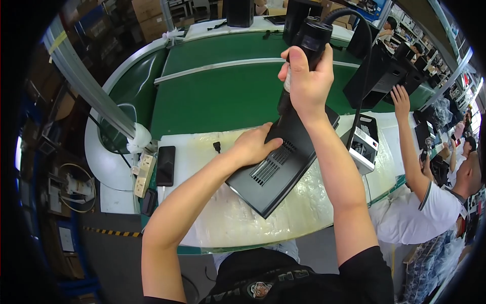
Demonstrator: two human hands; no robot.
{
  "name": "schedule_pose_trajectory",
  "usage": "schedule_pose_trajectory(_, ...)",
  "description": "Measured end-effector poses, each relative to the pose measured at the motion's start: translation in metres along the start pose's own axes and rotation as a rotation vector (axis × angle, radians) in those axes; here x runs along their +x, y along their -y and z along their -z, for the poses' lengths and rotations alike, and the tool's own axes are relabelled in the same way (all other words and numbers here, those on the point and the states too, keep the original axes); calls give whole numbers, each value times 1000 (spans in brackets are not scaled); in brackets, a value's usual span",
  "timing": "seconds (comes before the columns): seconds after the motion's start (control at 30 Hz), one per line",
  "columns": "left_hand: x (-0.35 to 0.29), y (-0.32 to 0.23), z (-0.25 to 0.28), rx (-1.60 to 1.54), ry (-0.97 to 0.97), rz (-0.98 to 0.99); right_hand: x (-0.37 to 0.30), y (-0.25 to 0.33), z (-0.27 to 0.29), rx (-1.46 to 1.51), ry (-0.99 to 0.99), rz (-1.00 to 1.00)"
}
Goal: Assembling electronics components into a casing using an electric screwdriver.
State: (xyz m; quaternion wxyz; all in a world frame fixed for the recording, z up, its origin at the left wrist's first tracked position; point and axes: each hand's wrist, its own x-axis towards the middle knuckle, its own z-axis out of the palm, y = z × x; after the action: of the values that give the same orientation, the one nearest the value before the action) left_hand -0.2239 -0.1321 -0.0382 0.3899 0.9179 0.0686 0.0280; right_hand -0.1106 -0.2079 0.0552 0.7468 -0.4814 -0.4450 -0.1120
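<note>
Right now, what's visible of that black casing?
The black casing looks smooth, plastic or metal, with groups of small vent slots. It lies diagonally on the pale worktop, one corner toward the person. The left hand rests on it; whether the black tool in the right hand touches its far end is unclear.

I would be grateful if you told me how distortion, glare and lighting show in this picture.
In the head view, a black surround frames the image and the front edge of the pale worktable bows; in the head view, white glare streaks the curved green belt at the left, the far left is dim, and the black panel shows a soft sheen.
</note>
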Motion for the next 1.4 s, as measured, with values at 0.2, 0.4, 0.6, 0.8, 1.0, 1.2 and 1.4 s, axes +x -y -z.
schedule_pose_trajectory(0.2, -26, -7, 1, 154, -418, -142, 13, 43, 38, -85, -115, 4)
schedule_pose_trajectory(0.4, -139, 35, -35, -166, -827, 2, -54, 100, 176, -546, -383, 182)
schedule_pose_trajectory(0.6, -131, 23, -69, -536, -834, 143, -113, 63, 217, -647, -552, 125)
schedule_pose_trajectory(0.8, -117, 30, -82, -614, -844, 227, -142, 41, 220, -608, -500, 14)
schedule_pose_trajectory(1.0, -105, 22, -99, -814, -985, 35, -97, 102, 143, -208, -291, -103)
schedule_pose_trajectory(1.2, -106, 22, -92, -892, -1016, -19, -55, 119, 22, 208, -58, 57)
schedule_pose_trajectory(1.4, -102, 27, -98, -938, -1021, -36, -52, 93, -44, 107, 83, 94)
